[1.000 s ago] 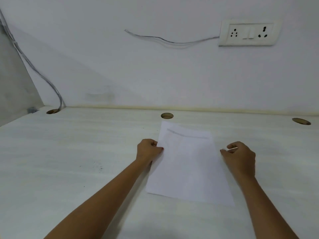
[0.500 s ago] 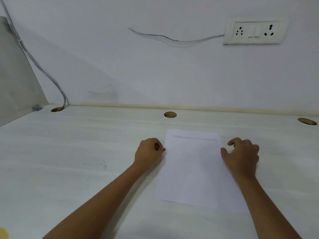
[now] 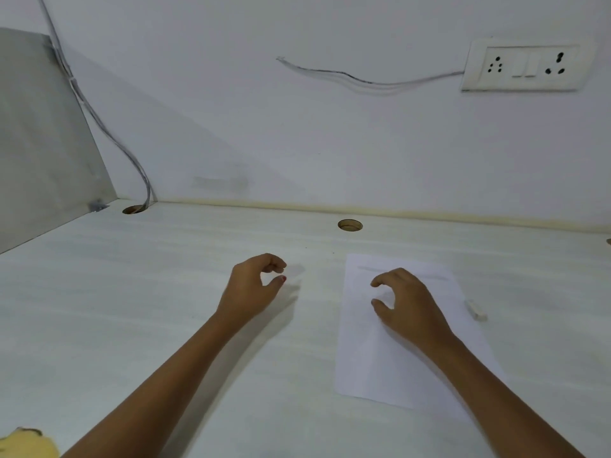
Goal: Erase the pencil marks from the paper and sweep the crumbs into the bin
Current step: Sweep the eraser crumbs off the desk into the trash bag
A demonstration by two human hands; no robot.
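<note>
At the front-left corner of the surface [image 3: 139,325] a yellow object [image 3: 26,444] just shows; what it is cannot be told. A cable [image 3: 132,160] drops into a hole [image 3: 134,209] at the rear-left corner. The left hand [image 3: 254,285] hovers over bare surface left of the sheet, its fingers loosely curled with a narrow gap to the thumb, and it holds nothing. The paper [image 3: 370,358] lies flat right of centre. A faint pencil line [image 3: 436,277] runs along its far edge. The right hand [image 3: 406,302] is over the upper half of the sheet, loosely curled and holding nothing; whether it touches the sheet is unclear. A white eraser [image 3: 476,309] lies just beside the paper's right edge. No bin is in view.

The step in hand looks like fetching the eraser. It would go best with the right hand taking it while the left flattens the sheet near the line. Short strokes along the mark should keep the thin paper from creasing.
</note>
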